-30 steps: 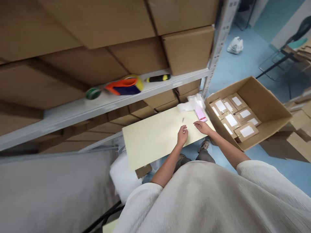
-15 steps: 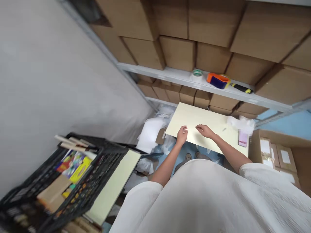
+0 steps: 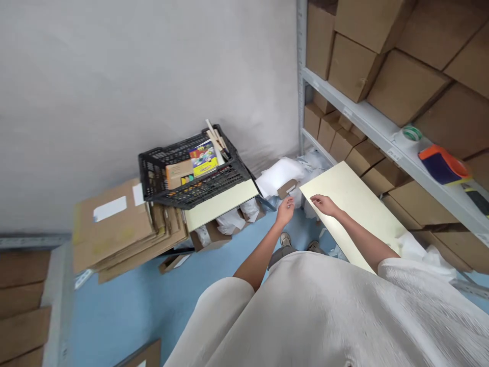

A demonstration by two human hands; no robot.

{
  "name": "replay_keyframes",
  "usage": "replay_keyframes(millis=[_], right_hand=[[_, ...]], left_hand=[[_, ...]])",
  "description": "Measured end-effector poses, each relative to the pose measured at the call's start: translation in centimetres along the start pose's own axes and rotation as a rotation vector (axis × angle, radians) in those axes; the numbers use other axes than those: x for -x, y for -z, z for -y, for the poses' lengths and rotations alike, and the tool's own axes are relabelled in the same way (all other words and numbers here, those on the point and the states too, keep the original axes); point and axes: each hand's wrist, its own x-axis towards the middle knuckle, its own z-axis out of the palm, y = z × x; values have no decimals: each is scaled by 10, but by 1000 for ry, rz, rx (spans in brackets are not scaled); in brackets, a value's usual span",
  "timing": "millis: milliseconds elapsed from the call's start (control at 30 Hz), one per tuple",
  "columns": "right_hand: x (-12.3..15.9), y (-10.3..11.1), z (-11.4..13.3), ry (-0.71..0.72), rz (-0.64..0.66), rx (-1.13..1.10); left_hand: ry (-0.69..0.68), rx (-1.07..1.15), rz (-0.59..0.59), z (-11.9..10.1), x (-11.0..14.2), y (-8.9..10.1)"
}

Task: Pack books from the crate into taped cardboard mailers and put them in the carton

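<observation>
My left hand (image 3: 285, 211) hangs over the blue floor, its fingers loosely bent and apart, with nothing visible in them. Left of the cream tabletop (image 3: 355, 204), it is close to a small brown cardboard piece (image 3: 287, 188). My right hand (image 3: 324, 204) hovers over the near left edge of that tabletop, fingers half bent and holding nothing I can see. Farther left, a black plastic crate (image 3: 191, 196) stands on another cream board (image 3: 223, 201). In the crate are a colourful yellow box (image 3: 204, 159), a cardboard box (image 3: 179, 174) and several pale sticks (image 3: 214, 136).
Flattened cardboard boxes (image 3: 114, 219) are stacked left of the crate. A metal shelf (image 3: 359, 114) with several cartons stands at right, bearing green tape (image 3: 412, 133) and an orange-and-blue tape dispenser (image 3: 443, 163). White bags (image 3: 280, 173) lie by the wall. Crumpled white plastic (image 3: 428, 257) rests on the tabletop.
My view has turned left, so the crate and flattened cartons come fully into sight. The tabletop and shelf have shifted right in view. My left hand is now off the tabletop; both hands stay empty.
</observation>
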Motion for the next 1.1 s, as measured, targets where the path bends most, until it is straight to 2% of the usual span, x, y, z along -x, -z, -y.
replay_keyframes(millis=[167,333,467,667,833,967,1100], right_hand=[[-38,-24,36,95,85,19],[-93,-62,93,222,162,51],[-138,-108,152,305,191,71],[-207,-183,252,378,183,65],[-257,-230,322,427,150,56],[-289,-252,352,457,114,100],[-321,-261,365,438,93,223]], left_hand=[[2,52,-91,0,3,49],[-67,68,-206,1,-8,117],[-124,62,-276,3,-28,187],[-169,72,-293,4,-62,309],[-218,80,-287,2,-87,396],[-237,74,-299,0,-107,440],[-241,20,-280,-3,-129,463]])
